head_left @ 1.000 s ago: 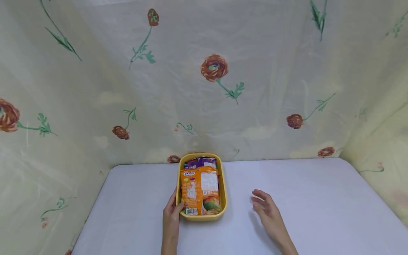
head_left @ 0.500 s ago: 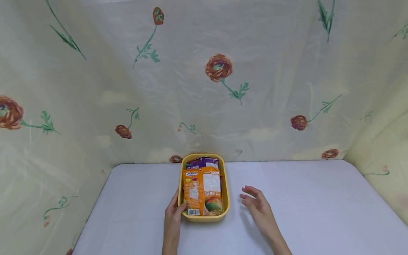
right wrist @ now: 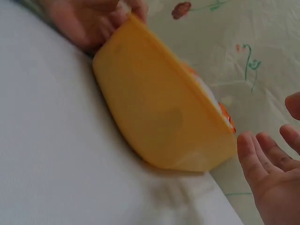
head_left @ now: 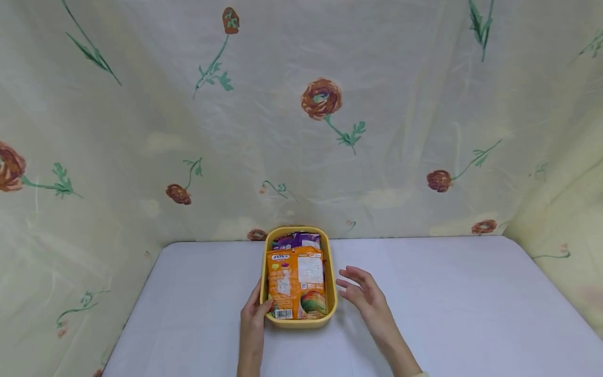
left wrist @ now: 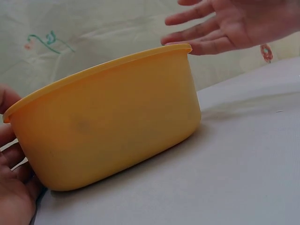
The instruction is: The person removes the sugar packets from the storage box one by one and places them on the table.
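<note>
A yellow plastic basket point(head_left: 301, 323) with rounded corners stands on the white table. Inside it lies an orange snack packet point(head_left: 288, 280) with a fruit picture, and behind that a purple packet point(head_left: 301, 240). My left hand point(head_left: 253, 319) grips the basket's near left corner, thumb over the rim and fingers against the outer wall. To the right of the basket my right hand point(head_left: 369, 301) is held in the air, its fingers loosely spread and pointing at the basket's side. The left wrist view shows the right hand point(left wrist: 234, 26) beyond the basket's far end, holding nothing.
The table point(head_left: 447, 303) is covered by a white sheet and extends to both sides of the basket. A pale curtain point(head_left: 264, 131) with printed flowers hangs behind it and along the left and right sides. The basket's far end is close to the curtain.
My right hand has moved left across the table, coming close to the basket's right side. The left hand keeps its grip, and the basket stays in place.
</note>
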`<state>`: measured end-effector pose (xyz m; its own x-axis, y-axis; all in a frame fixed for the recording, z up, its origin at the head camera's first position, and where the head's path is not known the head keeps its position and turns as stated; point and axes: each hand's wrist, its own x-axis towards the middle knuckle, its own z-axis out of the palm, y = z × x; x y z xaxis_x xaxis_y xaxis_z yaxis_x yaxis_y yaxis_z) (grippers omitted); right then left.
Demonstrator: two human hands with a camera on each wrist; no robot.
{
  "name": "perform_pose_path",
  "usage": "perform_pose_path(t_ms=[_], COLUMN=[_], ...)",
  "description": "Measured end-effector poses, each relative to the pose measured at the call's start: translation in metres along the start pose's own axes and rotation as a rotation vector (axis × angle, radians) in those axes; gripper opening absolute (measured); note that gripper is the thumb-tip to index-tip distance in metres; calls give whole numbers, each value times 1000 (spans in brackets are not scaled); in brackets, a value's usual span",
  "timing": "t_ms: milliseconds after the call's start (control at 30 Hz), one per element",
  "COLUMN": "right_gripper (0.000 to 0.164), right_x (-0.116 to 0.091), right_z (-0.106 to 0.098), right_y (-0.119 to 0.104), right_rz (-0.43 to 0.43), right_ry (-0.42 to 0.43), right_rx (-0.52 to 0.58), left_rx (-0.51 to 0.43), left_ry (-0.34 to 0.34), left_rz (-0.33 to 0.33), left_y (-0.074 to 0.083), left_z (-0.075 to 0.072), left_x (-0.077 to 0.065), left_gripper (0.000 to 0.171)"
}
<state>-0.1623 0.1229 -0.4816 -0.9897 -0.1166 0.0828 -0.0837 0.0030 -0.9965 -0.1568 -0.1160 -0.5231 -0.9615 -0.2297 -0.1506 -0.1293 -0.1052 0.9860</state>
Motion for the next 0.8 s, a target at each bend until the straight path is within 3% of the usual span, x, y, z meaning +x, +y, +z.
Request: perform_pose_path(t_ms=[133,300,800], right_gripper=[46,48,54], right_x=[0,0,3], right_z=[5,12,49], right_y=[-10,-20,-42], right_rz=[78,74,180], right_ry=[-29,-85,-177], right_rx=[27,28,-122], left_rx=[-6,1,-10], left_ry=[1,9,11], left_rz=[-1,-13,-33], left_y=[0,2,3], left_z=[1,1,1], left_x=[0,0,1], left_gripper=[62,62,62])
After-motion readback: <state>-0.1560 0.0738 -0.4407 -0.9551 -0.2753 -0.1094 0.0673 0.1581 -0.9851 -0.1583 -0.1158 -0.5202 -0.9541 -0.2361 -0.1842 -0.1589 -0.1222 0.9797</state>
